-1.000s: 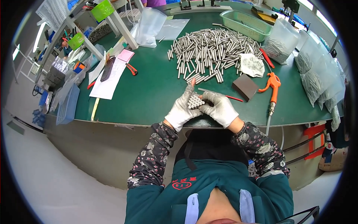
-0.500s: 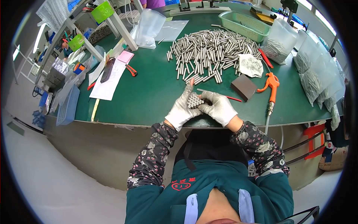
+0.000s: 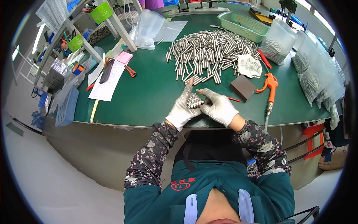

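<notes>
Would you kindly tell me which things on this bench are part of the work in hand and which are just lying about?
In use: left hand, right hand, bundle of metal rods, pile of loose rods.

Lying about: orange air gun, dark block, green tray, red-handled pliers, papers.

Single view only: head-worn fisheye, looking steeply down from above the person's own chest, facing forward across the green table (image 3: 149, 93). Upright, not mirrored. Table edges bow toward the dark circular rim. Forearms enter from the lower edge; the gloved left hand (image 3: 181, 108) and right hand (image 3: 220, 108) sit just below frame centre, at the table's near edge, close to the lens. The pile of metal rods (image 3: 209, 52) lies farther back on the table, toward the top. Floor fills the lower left.
</notes>
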`<state>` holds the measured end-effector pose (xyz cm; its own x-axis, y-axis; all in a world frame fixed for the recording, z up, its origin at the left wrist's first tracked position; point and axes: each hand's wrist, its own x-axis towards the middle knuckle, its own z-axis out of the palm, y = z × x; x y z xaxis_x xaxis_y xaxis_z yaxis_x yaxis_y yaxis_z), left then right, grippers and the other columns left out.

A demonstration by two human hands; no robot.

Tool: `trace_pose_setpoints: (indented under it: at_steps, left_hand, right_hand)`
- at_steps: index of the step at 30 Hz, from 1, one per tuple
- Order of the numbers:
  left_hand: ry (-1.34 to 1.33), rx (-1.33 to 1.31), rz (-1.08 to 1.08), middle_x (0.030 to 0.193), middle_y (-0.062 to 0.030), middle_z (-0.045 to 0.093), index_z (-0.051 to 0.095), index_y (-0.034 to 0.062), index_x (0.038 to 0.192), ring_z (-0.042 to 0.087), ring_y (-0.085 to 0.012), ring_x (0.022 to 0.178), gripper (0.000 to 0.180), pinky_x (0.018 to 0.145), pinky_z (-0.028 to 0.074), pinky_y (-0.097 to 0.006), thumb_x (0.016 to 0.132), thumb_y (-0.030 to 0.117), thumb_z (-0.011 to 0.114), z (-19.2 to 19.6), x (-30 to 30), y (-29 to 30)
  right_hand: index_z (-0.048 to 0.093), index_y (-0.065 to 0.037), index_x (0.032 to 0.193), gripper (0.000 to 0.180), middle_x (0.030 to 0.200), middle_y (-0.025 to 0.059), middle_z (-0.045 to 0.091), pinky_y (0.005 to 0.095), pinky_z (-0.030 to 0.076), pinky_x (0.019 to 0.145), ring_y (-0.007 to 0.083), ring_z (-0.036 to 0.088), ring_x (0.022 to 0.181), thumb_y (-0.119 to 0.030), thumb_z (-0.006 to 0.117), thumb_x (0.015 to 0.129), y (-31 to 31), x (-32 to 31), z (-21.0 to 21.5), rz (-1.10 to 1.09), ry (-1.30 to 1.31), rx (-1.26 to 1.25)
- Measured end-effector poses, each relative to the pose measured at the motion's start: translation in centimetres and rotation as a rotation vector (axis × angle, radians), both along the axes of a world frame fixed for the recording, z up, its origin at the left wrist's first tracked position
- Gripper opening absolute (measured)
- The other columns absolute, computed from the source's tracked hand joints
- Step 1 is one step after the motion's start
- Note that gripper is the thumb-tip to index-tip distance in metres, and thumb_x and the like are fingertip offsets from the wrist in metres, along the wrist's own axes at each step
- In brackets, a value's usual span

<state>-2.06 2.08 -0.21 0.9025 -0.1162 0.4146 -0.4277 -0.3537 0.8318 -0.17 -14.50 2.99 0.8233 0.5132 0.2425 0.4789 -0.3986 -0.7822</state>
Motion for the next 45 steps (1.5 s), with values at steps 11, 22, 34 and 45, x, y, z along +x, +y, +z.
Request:
trace_pose_setpoints:
  at_steps: [11, 22, 34, 45]
  left_hand:
    - [0.209, -0.206, -0.078, 0.112, -0.0030, 0.051, 0.022, 0.0159, 0.140, 0.049, -0.0071, 0.083, 0.099, 0.078, 0.043, -0.022, 0.057, -0.003, 0.073, 0.8, -0.4, -0.5]
    - [0.194, -0.182, -0.032, 0.123, -0.0032, 0.046, 0.028, 0.0181, 0.138, 0.048, -0.0106, 0.096, 0.097, 0.085, 0.040, -0.023, 0.054, -0.003, 0.072, 0.8, -0.6, -0.5]
    - [0.158, -0.354, -0.242, 0.133, -0.0069, 0.039, 0.017, 0.0135, 0.140, 0.041, -0.0183, 0.118, 0.100, 0.098, 0.035, -0.032, 0.061, -0.001, 0.076, 0.3, -0.3, -0.3]
    - [0.256, -0.321, -0.146, 0.127, -0.0072, 0.045, 0.021, 0.0170, 0.140, 0.048, -0.0156, 0.110, 0.098, 0.092, 0.041, -0.027, 0.061, -0.001, 0.076, 0.6, -0.4, -0.2]
  right_hand:
    - [0.053, -0.002, 0.112, 0.041, 0.072, 0.0112, 0.060, 0.0297, 0.046, 0.064, 0.0210, 0.058, 0.065, -0.011, 0.056, 0.073, -2.1, 0.6, 1.4, 0.013, 0.103, -0.015]
    - [0.045, -0.011, 0.125, 0.065, 0.114, 0.0215, 0.049, 0.0448, 0.036, 0.089, 0.0354, 0.048, 0.106, -0.041, 0.062, 0.071, -6.9, 3.7, 3.1, -0.437, -0.314, -1.002]
    - [0.064, -0.013, 0.094, 0.032, 0.089, 0.0106, 0.055, 0.0387, 0.041, 0.072, 0.0282, 0.053, 0.087, -0.033, 0.062, 0.069, -0.7, -0.5, 4.4, -0.098, -0.597, -0.403]
    - [0.065, -0.013, 0.097, 0.035, 0.096, 0.0143, 0.054, 0.0415, 0.039, 0.077, 0.0294, 0.051, 0.092, -0.031, 0.063, 0.068, -1.3, 0.9, 5.2, -0.285, -0.543, -0.467]
